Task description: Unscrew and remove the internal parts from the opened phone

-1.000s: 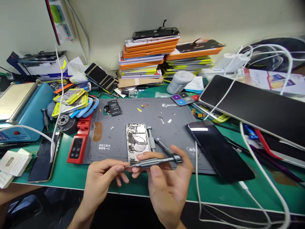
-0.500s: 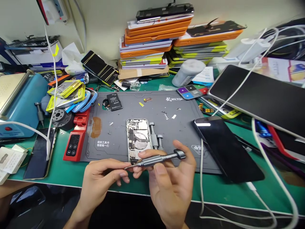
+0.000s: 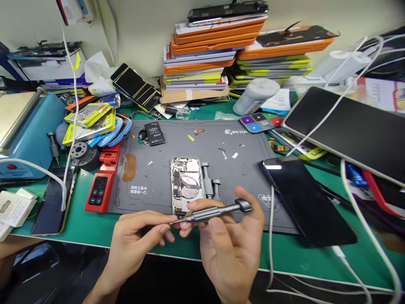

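Note:
A grey precision screwdriver (image 3: 209, 213) lies slantwise across my right hand (image 3: 228, 245), held between thumb and fingers, its round cap resting by the raised forefinger. The thin shaft points left, into the fingertips of my left hand (image 3: 133, 240), which pinch at its tip. Whether a tiny screw is there too, I cannot make out. Just beyond the hands, an opened phone (image 3: 189, 181) with bare inner parts lies on the dark grey mat (image 3: 158, 169); my right fingers hide its lower end. Two more screwdrivers (image 3: 207, 180) lie along its right side.
A loose battery (image 3: 155, 133) and small metal pieces (image 3: 223, 153) lie on the mat. A red device (image 3: 97, 194) borders it at left, a black phone (image 3: 308, 200) with white cables at right. Stacked orange boxes (image 3: 218, 40) stand behind. Part of another person's limb (image 3: 15, 247) shows at lower left.
The whole view has shifted slightly, so things appear a little further right. Both hands keep the same hold on the screwdriver, with its tip still at the left fingertips.

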`<state>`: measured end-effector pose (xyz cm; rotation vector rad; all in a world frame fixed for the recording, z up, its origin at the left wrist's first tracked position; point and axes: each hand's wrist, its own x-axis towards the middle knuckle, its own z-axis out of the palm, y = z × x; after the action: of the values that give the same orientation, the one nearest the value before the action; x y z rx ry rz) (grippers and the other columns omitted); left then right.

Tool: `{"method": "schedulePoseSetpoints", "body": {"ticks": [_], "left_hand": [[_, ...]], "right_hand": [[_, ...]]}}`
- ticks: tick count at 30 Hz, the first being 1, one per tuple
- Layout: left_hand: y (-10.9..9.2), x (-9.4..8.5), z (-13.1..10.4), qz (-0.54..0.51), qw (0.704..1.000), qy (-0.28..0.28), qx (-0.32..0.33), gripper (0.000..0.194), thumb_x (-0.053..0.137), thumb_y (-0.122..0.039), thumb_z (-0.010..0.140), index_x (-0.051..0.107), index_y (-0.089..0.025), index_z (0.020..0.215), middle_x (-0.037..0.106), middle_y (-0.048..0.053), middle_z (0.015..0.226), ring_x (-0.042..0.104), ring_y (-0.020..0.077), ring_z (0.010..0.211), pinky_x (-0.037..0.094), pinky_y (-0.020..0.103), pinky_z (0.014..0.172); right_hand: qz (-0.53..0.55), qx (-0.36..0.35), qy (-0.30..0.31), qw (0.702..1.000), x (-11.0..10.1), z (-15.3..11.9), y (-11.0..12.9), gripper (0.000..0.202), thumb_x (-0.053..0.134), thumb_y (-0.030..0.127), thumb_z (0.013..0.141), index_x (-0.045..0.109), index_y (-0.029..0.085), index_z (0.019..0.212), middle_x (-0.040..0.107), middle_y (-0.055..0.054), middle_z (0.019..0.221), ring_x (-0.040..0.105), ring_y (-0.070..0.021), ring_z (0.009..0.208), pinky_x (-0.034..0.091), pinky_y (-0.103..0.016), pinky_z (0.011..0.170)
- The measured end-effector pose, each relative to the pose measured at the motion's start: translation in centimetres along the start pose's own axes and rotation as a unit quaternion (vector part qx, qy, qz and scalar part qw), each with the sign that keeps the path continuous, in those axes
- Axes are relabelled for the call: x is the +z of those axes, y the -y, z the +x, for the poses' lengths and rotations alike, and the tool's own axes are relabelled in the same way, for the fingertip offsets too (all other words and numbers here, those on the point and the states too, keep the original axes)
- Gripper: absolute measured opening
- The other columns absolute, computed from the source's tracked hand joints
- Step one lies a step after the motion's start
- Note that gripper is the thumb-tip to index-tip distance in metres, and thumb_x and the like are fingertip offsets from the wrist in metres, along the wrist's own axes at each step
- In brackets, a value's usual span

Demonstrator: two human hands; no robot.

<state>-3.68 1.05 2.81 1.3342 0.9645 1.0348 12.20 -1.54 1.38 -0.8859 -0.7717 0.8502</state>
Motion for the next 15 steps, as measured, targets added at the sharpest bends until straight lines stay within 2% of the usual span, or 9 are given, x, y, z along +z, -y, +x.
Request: {"method": "schedulePoseSetpoints", "body": {"ticks": [5, 10, 15], "left_hand": [[0.10, 0.04, -0.08, 0.005, 1.000, -0.006, -0.007, 0.012, 0.081, -0.027, 0.102, 0.092, -0.027, 0.108, 0.085, 0.004, 0.082, 0.079, 0.0131, 0.066, 0.065, 0.016, 0.059], [0.00, 0.01, -0.08, 0.010, 1.000, -0.018, -0.011, 0.014, 0.082, -0.033, 0.101, 0.092, -0.023, 0.106, 0.085, 0.006, 0.081, 0.079, 0.0145, 0.064, 0.066, 0.018, 0.058], [-0.08, -0.04, -0.05, 0.028, 0.999, -0.019, -0.015, 0.019, 0.082, -0.038, 0.101, 0.092, -0.022, 0.104, 0.085, 0.007, 0.082, 0.077, 0.0150, 0.061, 0.066, 0.021, 0.056]], "right_hand": [[-0.014, -0.005, 0.004, 1.000, 0.11, -0.16, -0.04, 0.045, 0.053, 0.015, 0.111, 0.051, 0.038, 0.149, 0.083, 0.000, 0.106, 0.079, -0.0162, 0.067, 0.072, -0.034, 0.061], [-0.058, -0.025, 0.016, 0.998, -0.04, -0.42, -0.14, 0.047, 0.051, 0.014, 0.110, 0.045, 0.036, 0.151, 0.082, -0.003, 0.107, 0.081, -0.0174, 0.076, 0.070, -0.032, 0.061], [-0.082, -0.059, 0.054, 0.993, -0.68, -0.24, -0.49, 0.049, 0.051, 0.012, 0.110, 0.044, 0.035, 0.153, 0.081, -0.005, 0.107, 0.080, -0.0173, 0.074, 0.068, -0.031, 0.058]]}}
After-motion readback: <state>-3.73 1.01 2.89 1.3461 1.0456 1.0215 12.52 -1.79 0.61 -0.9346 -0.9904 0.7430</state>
